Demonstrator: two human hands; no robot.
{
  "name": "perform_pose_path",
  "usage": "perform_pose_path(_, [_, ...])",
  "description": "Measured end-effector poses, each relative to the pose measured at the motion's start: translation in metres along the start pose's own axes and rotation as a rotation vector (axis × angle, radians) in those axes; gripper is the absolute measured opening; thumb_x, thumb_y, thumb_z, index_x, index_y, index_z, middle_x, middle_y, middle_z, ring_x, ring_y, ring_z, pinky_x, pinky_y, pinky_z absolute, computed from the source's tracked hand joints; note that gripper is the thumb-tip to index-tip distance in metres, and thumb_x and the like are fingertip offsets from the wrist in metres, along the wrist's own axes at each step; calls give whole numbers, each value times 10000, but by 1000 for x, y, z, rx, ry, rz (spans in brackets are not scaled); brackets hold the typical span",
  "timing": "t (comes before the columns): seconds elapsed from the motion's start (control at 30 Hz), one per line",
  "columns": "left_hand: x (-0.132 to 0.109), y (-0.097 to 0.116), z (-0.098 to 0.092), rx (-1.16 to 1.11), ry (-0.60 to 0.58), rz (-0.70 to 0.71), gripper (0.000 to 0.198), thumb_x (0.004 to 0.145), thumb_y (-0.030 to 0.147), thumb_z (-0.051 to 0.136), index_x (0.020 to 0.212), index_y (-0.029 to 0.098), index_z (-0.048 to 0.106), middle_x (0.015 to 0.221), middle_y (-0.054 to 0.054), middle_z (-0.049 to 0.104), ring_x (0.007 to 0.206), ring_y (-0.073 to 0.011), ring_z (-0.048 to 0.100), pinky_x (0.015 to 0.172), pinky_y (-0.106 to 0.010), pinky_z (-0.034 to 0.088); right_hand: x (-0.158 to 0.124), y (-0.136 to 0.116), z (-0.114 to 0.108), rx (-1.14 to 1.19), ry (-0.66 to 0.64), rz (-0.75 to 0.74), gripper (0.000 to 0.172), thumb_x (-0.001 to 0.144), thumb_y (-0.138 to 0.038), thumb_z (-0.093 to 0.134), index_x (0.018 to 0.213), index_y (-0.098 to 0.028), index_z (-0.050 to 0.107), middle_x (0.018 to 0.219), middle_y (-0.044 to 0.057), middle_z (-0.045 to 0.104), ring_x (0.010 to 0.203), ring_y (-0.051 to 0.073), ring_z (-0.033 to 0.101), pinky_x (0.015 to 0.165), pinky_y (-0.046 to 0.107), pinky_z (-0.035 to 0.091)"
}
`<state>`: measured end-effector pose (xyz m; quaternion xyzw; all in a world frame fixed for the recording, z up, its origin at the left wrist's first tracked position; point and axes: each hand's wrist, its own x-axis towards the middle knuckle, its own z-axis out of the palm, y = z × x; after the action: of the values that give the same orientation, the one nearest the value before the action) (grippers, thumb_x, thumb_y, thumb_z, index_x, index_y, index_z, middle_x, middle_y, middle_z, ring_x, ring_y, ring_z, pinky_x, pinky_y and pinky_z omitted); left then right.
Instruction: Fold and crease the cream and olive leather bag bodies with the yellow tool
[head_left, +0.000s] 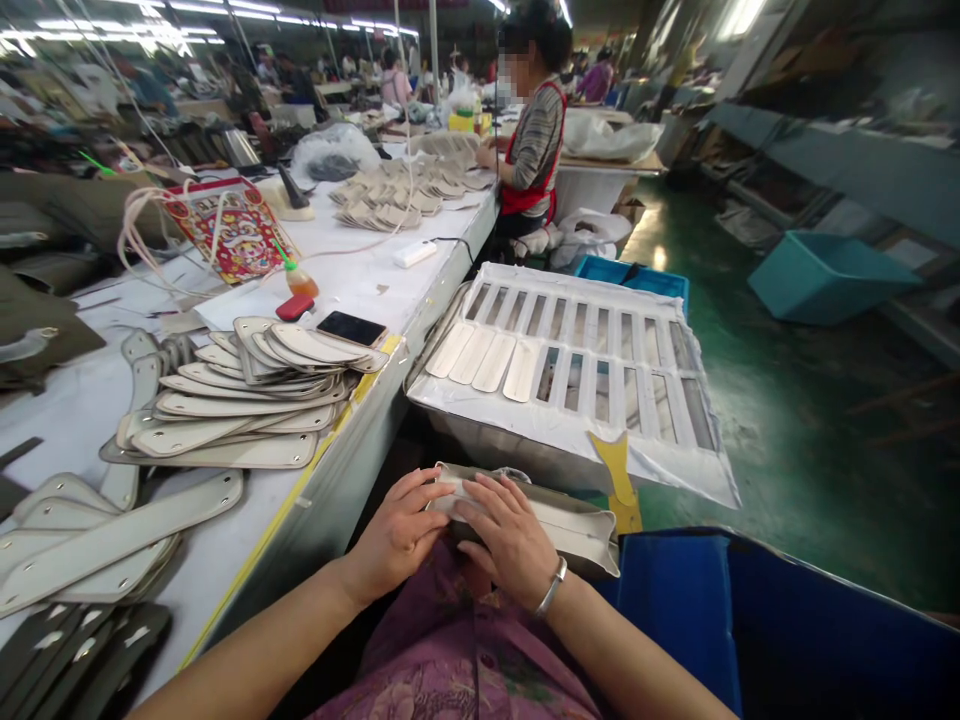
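The left hand and the right hand met at six o'clock, low in the view, over a folded cream-and-olive leather bag panel that lay across the person's lap. The right hand rested flat on it with the fingers spread and pressing down. The left hand's fingers curled onto the panel's near cream edge; whether its thumb clamped underneath could not be told.

At twelve o'clock from the hands stood a white slotted rack. Only four cream rounded leather tabs lay in its lower row, at the left end, and the other slots showed empty.

At ten o'clock, on the long white worktable, lay a fanned stack of cream leather strap pieces, with a black phone just beyond it. More cream strips lay at eight o'clock.

Judged from the nearly bare rack and the full piles, the work seemed early, with most pieces untouched.

A co-worker in a red apron sat well apart at one o'clock.
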<state>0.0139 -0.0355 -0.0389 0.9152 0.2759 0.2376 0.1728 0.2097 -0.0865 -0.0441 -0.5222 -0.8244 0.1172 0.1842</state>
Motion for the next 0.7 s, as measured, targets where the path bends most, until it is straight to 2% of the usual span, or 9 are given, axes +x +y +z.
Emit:
perform_pose_path(0.1, [-5, 6, 5, -24, -20, 10, 175, 818, 107, 521, 732, 205, 637, 1209, -17, 547, 1210, -223, 400, 1052, -468, 297, 0, 2, 0, 7, -8, -40, 380, 842, -328, 522, 1207, -222, 515, 1321, 47, 466, 1270, 236, 314, 1084, 459, 194])
perform_pose_path(0.17, [-8, 6, 3, -19, 9, -73, 136, 819, 127, 521, 851, 207, 625, 1228, -40, 522, 1178, -217, 431, 1036, -464, 323, 0, 2, 0, 11, -1, -39, 376, 851, -320, 507, 1214, -223, 510, 1320, 47, 468, 1268, 232, 318, 1085, 458, 191])
perform_pose_path(0.23, [-8, 4, -2, 9, 38, -176, 240, 809, 163, 543, 1043, 206, 572, 1242, -73, 495, 1161, -224, 439, 1000, -449, 374, 1, 1, 1, 18, 6, -36, 376, 862, -310, 489, 1228, -224, 498, 1326, 45, 463, 1265, 231, 322, 1085, 460, 191])
perform_pose_path(0.3, [-6, 2, -8, 72, 5, -180, 312, 789, 169, 565, 1098, 205, 548, 1235, -80, 493, 1159, -241, 428, 984, -452, 387, 3, -1, 2, 33, 11, -52, 382, 865, -303, 481, 1239, -224, 487, 1326, 42, 463, 1262, 230, 327, 1085, 460, 192])
perform_pose_path(0.4, [-1, 4, -13, 177, -75, -75, 213, 807, 129, 525, 993, 193, 610, 1189, -67, 531, 1144, -242, 427, 1011, -453, 349, 5, -3, 2, 76, 15, -92, 410, 856, -313, 489, 1252, -211, 469, 1308, 51, 479, 1250, 221, 343, 1086, 453, 205])
perform_pose_path(0.5, [2, 7, -13, 177, -82, -20, 192, 847, 130, 475, 929, 186, 639, 1157, -63, 555, 1133, -227, 432, 1009, -430, 351, 3, -1, 0, 118, 58, -84, 443, 834, -304, 505, 1251, -161, 460, 1283, 93, 494, 1242, 217, 353, 1077, 451, 231])
perform_pose_path(0.7, [1, 1, -10, -125, -26, -37, 164, 834, 148, 532, 735, 191, 655, 1056, -43, 594, 1077, -192, 462, 948, -365, 416, -1, 1, 1, 101, 25, -103, 377, 834, -327, 521, 1186, -192, 524, 1261, 61, 513, 1226, 206, 361, 1083, 429, 208])
